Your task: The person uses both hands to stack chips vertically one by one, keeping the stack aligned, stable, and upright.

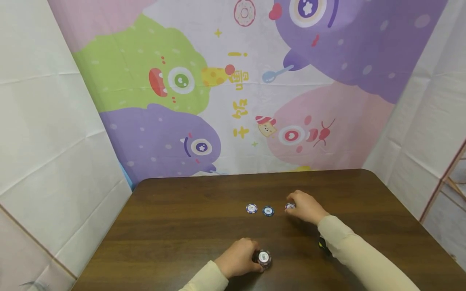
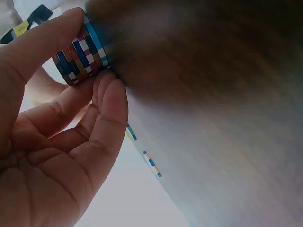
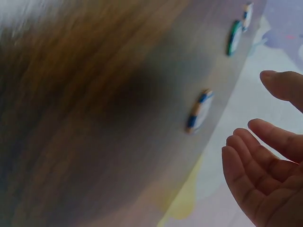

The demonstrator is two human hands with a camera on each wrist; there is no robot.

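My left hand grips a short stack of poker chips near the front of the table, thumb on one side and fingers on the other. The left wrist view shows the striped edges of the stack. Farther back, a row of single chips lies flat: a blue-and-white chip, a dark blue-green chip and a chip at the right end. My right hand hovers by that last chip, partly covering it. In the right wrist view its thumb and fingers are spread, apart from the nearest chip.
The brown wooden table has rounded far corners. Behind it hangs a cloth printed with cartoon monsters, and pale cloth walls stand at the sides. A dark strap with a yellow mark shows below my right wrist.
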